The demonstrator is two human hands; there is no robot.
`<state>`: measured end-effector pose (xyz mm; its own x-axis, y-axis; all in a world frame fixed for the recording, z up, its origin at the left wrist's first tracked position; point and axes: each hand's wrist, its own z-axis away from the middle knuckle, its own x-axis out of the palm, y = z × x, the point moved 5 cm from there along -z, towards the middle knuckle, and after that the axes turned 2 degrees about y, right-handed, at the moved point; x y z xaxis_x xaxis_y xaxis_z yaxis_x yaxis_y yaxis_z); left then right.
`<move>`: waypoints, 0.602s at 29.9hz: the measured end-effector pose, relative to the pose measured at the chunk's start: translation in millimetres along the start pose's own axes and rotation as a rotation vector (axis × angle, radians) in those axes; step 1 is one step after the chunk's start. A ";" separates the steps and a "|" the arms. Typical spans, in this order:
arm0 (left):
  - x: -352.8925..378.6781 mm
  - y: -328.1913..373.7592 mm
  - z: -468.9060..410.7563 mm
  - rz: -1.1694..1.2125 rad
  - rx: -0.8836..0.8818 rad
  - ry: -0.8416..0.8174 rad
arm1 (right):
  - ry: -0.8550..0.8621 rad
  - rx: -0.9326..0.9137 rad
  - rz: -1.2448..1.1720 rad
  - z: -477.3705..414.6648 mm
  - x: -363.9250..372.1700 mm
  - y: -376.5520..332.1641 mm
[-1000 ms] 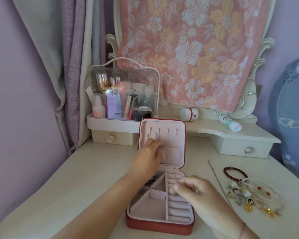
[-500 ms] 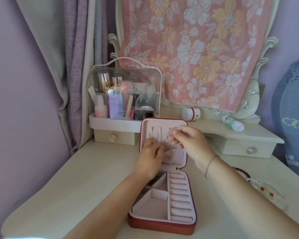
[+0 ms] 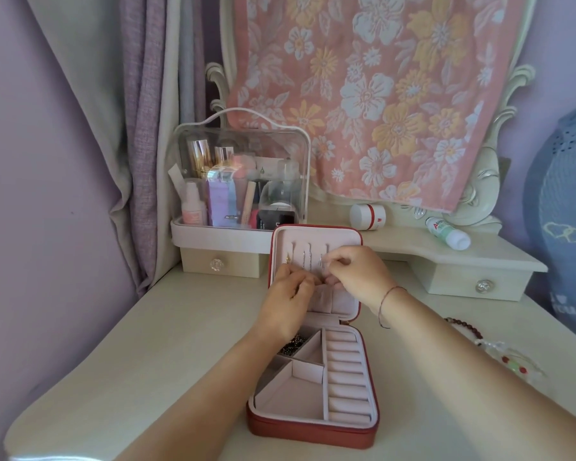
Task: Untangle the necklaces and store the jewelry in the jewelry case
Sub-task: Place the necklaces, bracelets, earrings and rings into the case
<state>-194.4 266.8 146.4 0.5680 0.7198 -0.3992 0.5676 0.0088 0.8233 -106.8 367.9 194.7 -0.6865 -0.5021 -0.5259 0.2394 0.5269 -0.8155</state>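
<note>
- While both hands work at the upright lid (image 3: 316, 235) of the jewelry case (image 3: 313, 427), the storing looks partly done. A gold pendant (image 3: 287, 259) and a fine chain (image 3: 307, 257) already hang from the lid's hooks, and a dark chain (image 3: 291, 346) lies in the tray's far-left compartment.
- By my judgement much is left. The ring rolls (image 3: 346, 371) and the front compartment (image 3: 290, 397) show nothing in them. A bead bracelet (image 3: 466, 327) and a heap of small pieces (image 3: 509, 361) lie on the table (image 3: 147, 344) at the right edge, well apart from the case.
- On the right hand (image 3: 359, 277), thumb and forefinger are pressed together at the hook row. They pinch what seems to be a thin chain (image 3: 322, 261) near the 3rd hook. The links are too fine to tell whether it is seated on the hook.
- The left hand (image 3: 286, 304) has its fingers curled in just below, at the top edge of the lid's pocket (image 3: 338, 299), close beside the right fingertips. Whether it grips the chain's lower end is hidden, so I cannot tell.
- The thin chain lies against the lid lining between the 2 hands. Its upper part is in the right pinch and the rest seems to run down toward the left fingers.
- The step in hand is probably hanging this necklace and tucking its tail into the pocket.
</note>
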 end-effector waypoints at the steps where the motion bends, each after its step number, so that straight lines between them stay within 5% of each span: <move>1: -0.8 1.1 0.5 0.011 -0.006 0.003 | 0.013 0.006 -0.013 3.3 -3.0 1.8; 9: 5.7 30.3 21.4 -0.013 0.034 -0.065 | 0.116 0.119 -0.341 65.0 -53.7 36.6; 18: 98.4 100.6 94.1 -0.311 0.422 -0.543 | 0.349 0.278 -0.466 162.5 -120.0 97.9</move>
<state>-25.3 273.2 151.9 0.4961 0.2835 -0.8207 0.8679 -0.1896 0.4591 110.6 368.2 138.8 -0.9333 -0.3578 -0.0300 -0.0011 0.0862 -0.9963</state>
